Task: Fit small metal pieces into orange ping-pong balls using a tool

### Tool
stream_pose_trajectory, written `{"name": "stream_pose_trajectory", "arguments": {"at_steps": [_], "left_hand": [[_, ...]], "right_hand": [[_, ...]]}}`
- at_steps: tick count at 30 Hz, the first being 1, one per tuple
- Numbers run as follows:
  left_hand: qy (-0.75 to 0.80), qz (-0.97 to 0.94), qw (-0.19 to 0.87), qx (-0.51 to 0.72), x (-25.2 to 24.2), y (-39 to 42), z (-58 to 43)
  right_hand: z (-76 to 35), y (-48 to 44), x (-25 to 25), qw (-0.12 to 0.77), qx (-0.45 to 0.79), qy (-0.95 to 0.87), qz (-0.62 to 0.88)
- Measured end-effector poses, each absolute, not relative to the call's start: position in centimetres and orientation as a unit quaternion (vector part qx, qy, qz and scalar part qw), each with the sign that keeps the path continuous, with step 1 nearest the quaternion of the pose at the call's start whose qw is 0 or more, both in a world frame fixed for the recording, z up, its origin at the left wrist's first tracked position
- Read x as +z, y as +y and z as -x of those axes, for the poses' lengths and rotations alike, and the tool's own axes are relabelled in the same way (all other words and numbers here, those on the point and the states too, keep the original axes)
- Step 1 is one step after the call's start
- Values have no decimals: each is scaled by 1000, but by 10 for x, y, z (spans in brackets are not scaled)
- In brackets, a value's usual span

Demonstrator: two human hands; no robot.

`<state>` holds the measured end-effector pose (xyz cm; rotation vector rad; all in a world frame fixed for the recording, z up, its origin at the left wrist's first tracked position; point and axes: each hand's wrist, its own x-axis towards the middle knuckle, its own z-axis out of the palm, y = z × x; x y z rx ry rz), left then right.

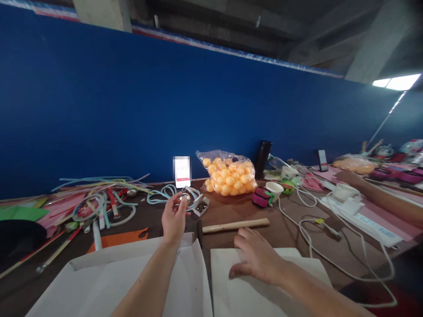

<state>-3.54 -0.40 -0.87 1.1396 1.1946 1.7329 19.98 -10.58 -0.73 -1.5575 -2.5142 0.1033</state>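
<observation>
My left hand (174, 219) is closed, thumb and fingers pinching a small round shiny thing (184, 198) with a gold-coloured edge; its exact kind is unclear. Just right of those fingers sits a small open white box (201, 206) of dark metal bits. My right hand (256, 255) is spread with nothing in it, low over a white board (271, 297). Beyond its fingertips lies a hammer with a wooden handle (236, 226), its dark head toward the left. Under my left forearm is another white sheet with a raised edge (109, 281).
A clear bag of orange balls (229, 176) stands by the blue wall (198, 101), near a propped phone (183, 171). Colourful tubes (99, 185) lie left. White cables (309, 237) and a power strip (373, 226) are right, beside another person's arm (380, 193).
</observation>
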Motion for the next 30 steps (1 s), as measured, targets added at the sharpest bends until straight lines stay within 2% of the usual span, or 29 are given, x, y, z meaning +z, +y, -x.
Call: {"name": "stream_pose_trajectory", "arguments": {"at_steps": [4,15,19,23,30], "left_hand": [[465,-445,363,673,-9,-4,35],[470,-446,360,671,-10,-3,35],[465,-442,362,676,-11,-1,35],[462,-439,355,683,-11,-1,36],[465,-434,361,682,-13,-1,37]], "right_hand": [[-198,-100,-13,85,47,-847,523],[-185,-69,-20,88,-21,-865,494],[-178,-70,-6,96,-50,-862,495],[-160,-51,25,141,-3,-800,583],[-122,1,35,114,35,-781,613]]}}
